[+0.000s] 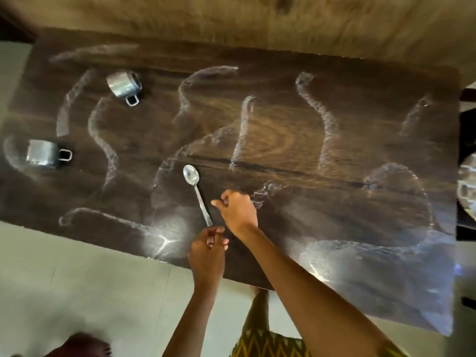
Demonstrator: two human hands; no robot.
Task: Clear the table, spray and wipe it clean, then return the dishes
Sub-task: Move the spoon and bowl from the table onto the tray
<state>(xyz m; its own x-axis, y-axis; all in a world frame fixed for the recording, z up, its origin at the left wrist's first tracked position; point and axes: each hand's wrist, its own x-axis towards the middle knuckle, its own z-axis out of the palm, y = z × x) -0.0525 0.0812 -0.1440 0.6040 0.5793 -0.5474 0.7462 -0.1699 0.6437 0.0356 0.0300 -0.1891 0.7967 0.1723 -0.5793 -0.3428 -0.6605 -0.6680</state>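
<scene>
A steel spoon [196, 192] lies on the dark wooden table [283, 140], bowl pointing away, handle end near the front edge. My left hand [208, 253] has its fingers pinched together right at the handle's tip; whether it grips the tip is unclear. My right hand [238, 211] hovers just right of the handle with fingers curled and nothing visible in it. Two steel cups stand at the left, one [125, 85] tilted near the back, the other [45, 153] by the left edge. Wet wipe streaks cover the tabletop.
A shiny steel plate [467, 186] shows partly beyond the table's right end, on a dark surface. Pale floor [77, 279] lies in front of the table, a wooden wall behind. A foot [82, 346] and patterned clothing appear at the bottom.
</scene>
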